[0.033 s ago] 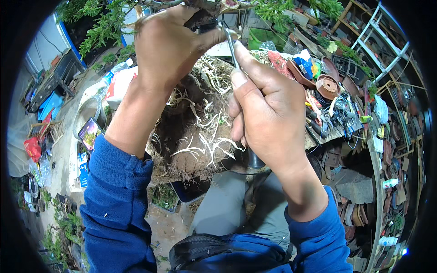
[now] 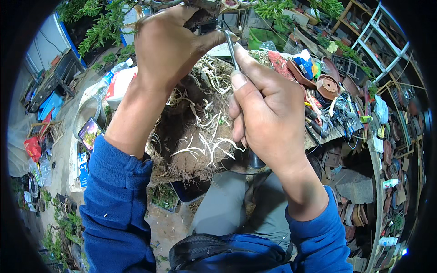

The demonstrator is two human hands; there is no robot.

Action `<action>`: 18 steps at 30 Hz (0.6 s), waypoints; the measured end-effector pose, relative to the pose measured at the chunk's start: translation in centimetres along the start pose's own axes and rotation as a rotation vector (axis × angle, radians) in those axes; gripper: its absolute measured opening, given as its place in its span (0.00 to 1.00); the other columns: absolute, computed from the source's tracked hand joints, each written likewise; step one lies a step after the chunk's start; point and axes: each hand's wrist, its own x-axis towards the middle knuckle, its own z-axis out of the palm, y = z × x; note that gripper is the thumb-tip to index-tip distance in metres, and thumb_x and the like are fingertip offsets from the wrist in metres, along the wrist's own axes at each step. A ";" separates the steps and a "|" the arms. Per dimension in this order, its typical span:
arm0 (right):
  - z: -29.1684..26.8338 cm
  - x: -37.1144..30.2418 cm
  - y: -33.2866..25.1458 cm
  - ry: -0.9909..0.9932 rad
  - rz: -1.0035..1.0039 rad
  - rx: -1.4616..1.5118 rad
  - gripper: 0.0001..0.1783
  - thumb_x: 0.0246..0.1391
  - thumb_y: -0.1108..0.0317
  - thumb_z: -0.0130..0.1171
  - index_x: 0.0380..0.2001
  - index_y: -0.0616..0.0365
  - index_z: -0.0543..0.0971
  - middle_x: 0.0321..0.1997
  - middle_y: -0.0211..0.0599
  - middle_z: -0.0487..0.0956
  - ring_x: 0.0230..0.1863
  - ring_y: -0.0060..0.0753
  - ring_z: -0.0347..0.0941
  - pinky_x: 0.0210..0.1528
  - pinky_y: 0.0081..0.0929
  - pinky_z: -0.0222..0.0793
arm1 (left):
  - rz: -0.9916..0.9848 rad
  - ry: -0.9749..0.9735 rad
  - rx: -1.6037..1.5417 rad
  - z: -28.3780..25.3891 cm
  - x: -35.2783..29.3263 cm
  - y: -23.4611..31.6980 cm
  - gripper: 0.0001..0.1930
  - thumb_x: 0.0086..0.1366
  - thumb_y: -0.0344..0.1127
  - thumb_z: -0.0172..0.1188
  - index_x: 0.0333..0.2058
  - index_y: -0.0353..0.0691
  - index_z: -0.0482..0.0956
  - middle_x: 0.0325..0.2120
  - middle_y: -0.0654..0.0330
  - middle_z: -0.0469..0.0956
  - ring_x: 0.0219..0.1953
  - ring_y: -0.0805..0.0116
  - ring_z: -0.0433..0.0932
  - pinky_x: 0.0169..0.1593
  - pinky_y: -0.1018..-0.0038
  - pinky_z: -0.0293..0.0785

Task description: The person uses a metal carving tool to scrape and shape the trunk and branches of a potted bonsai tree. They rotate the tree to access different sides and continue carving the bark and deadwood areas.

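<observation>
My left hand (image 2: 166, 52) is closed around the dark trunk (image 2: 202, 17) of a small tree at the top, its thumb stretched right to the tool's upper end. A reddish, pale-ringed cut (image 2: 230, 3) shows on the wood beside it. In my right hand (image 2: 271, 107) is a slim metal hand tool (image 2: 231, 50) with a dark handle, held upright with the thumb along its shaft. The tip lies by my left thumb; its exact shape is hard to make out. Below both hands sits a soil-covered root ball (image 2: 191, 152) with pale, bare roots.
Green foliage (image 2: 102, 29) hangs at the upper left. Right of the root ball, the table holds brown pots (image 2: 327, 86) and a heap of hand tools (image 2: 343, 113). A phone (image 2: 90, 133) leans at the left, near a clear round container (image 2: 86, 111). A ladder (image 2: 382, 41) stands far right.
The upper end of the metal tool has shifted slightly down toward me, along with a small movement of my right hand. My left hand stays on the trunk.
</observation>
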 end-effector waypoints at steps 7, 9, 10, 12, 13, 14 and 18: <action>0.8 0.4 1.0 0.110 -0.204 -0.041 0.22 0.67 0.73 0.56 0.64 0.64 0.76 0.20 0.27 0.76 0.15 0.13 0.69 0.20 0.15 0.67 | -0.059 -0.039 -0.014 -0.1 0.6 1.3 0.15 0.53 0.42 0.76 0.36 0.40 0.89 0.28 0.54 0.86 0.27 0.61 0.84 0.35 0.72 0.79; 0.8 0.8 1.3 0.122 -0.262 -0.082 0.22 0.67 0.74 0.57 0.63 0.64 0.76 0.21 0.27 0.77 0.16 0.13 0.70 0.21 0.15 0.67 | -0.159 -0.052 -0.121 0.0 0.5 1.7 0.14 0.57 0.42 0.77 0.29 0.35 0.88 0.21 0.56 0.85 0.21 0.72 0.81 0.29 0.73 0.77; 0.9 1.0 1.5 0.123 -0.284 -0.097 0.22 0.67 0.74 0.57 0.63 0.64 0.76 0.21 0.27 0.77 0.17 0.13 0.71 0.22 0.15 0.68 | -0.129 -0.012 -0.156 0.1 0.6 1.8 0.15 0.56 0.43 0.77 0.29 0.35 0.88 0.21 0.55 0.84 0.21 0.70 0.81 0.29 0.72 0.76; 1.1 1.4 1.6 0.151 -0.345 -0.128 0.21 0.63 0.76 0.58 0.59 0.66 0.78 0.23 0.36 0.78 0.20 0.27 0.74 0.24 0.24 0.69 | -0.069 0.064 -0.229 0.4 0.7 1.6 0.17 0.54 0.46 0.77 0.29 0.36 0.87 0.19 0.54 0.83 0.20 0.66 0.80 0.28 0.70 0.75; 1.3 1.5 1.7 0.179 -0.385 -0.144 0.21 0.59 0.77 0.59 0.56 0.68 0.79 0.24 0.46 0.79 0.22 0.41 0.76 0.26 0.33 0.70 | -0.094 0.059 -0.204 0.5 0.7 1.5 0.17 0.54 0.46 0.77 0.29 0.36 0.87 0.19 0.54 0.83 0.20 0.65 0.81 0.28 0.70 0.75; 1.5 1.8 1.7 0.199 -0.427 -0.171 0.20 0.58 0.78 0.59 0.54 0.70 0.79 0.24 0.50 0.79 0.23 0.48 0.77 0.27 0.38 0.71 | -0.118 0.054 -0.179 0.6 0.7 1.4 0.17 0.55 0.46 0.77 0.29 0.36 0.88 0.19 0.54 0.83 0.20 0.65 0.81 0.28 0.70 0.75; 1.8 2.4 1.3 0.231 -0.555 -0.327 0.20 0.58 0.78 0.58 0.54 0.72 0.80 0.22 0.48 0.79 0.22 0.42 0.77 0.27 0.36 0.70 | -0.064 0.073 -0.132 0.6 0.6 1.0 0.15 0.55 0.44 0.77 0.31 0.37 0.88 0.20 0.54 0.84 0.19 0.65 0.81 0.28 0.69 0.75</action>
